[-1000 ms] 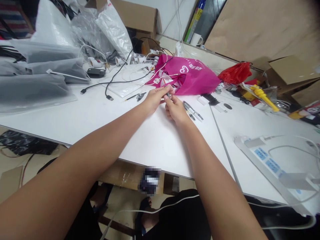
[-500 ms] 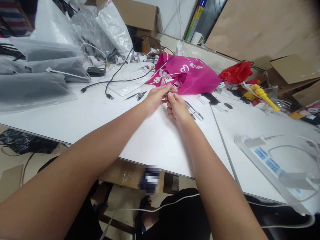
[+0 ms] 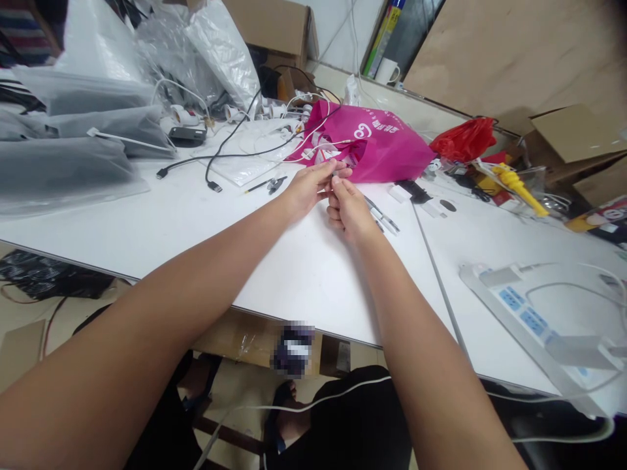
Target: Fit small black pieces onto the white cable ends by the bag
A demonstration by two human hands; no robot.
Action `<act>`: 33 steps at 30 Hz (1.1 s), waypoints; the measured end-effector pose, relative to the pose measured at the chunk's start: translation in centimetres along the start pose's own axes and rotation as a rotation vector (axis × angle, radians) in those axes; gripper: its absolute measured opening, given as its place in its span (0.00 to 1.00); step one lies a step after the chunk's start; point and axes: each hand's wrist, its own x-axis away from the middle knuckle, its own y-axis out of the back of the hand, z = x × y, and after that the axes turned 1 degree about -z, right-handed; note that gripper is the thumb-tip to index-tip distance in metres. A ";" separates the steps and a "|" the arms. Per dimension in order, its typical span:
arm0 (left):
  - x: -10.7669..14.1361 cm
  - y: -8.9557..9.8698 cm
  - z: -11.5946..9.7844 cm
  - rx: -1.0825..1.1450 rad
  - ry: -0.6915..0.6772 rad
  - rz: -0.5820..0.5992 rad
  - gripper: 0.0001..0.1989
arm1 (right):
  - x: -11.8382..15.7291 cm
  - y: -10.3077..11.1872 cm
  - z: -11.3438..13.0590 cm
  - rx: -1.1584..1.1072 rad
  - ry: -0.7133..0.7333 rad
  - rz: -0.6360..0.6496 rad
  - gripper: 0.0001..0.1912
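From my end, I see a small grey piece held just above the table, in front of the mouth of a pink bag. The fingers of my left hand and right hand are closed on it, fingertips almost meeting. It looks slim and dull grey; the fingers hide most of it, so I can't tell its full shape.

The pink bag lies on its side, its open mouth showing white and red items and a white cable. Behind it to the right, a bunched red bag sits near an open cardboard box; I can't see into either. Frosted bags on the left hold something dark grey.

The pink bag carries a round white logo and a row of white characters, too small for me to read. Blue labels on the power strip are also illegible from here.

Slim pens lie just beside my right hand, and dark pen parts near my left.
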 end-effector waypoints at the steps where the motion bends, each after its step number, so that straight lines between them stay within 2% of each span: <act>1: 0.1 -0.1 0.0 0.002 -0.004 -0.005 0.17 | 0.0 0.0 -0.1 0.001 0.016 -0.012 0.24; 4: 0.2 -0.3 0.2 -0.011 -0.018 -0.050 0.16 | -0.3 0.0 -0.4 0.015 0.049 -0.040 0.24; 7: 0.0 -0.2 0.3 -0.025 -0.019 -0.078 0.12 | -0.5 0.1 -0.7 0.010 0.016 -0.036 0.24; 13: -0.1 -0.3 -0.5 0.010 0.033 -0.059 0.11 | -0.1 0.4 0.3 -0.053 -0.136 0.119 0.19; 18: 0.2 -0.6 -0.8 -0.007 0.039 -0.117 0.11 | 0.0 0.7 0.2 0.020 -0.107 0.189 0.17; 20: 0.2 -0.6 -0.7 -0.039 0.026 -0.165 0.10 | -0.5 0.8 -0.6 0.154 -0.043 0.121 0.19; 22: 0.2 -0.6 -0.5 -0.053 0.020 -0.194 0.10 | -1.2 0.8 -1.4 0.325 0.066 0.001 0.20; 25: 0.2 -0.5 -0.3 -0.037 0.018 -0.182 0.11 | -1.5 0.7 -2.0 0.452 0.170 -0.105 0.19; 27: 0.0 -0.4 -0.5 -0.013 0.022 -0.133 0.11 | -1.1 0.4 -1.6 0.348 0.098 -0.046 0.20; 31: -0.3 0.1 -1.2 0.041 0.053 -0.040 0.13 | 0.9 0.0 0.5 0.011 -0.094 0.202 0.25; 33: -0.4 0.3 -1.6 0.077 0.062 -0.008 0.12 | 1.6 -0.1 1.4 -0.091 -0.139 0.269 0.27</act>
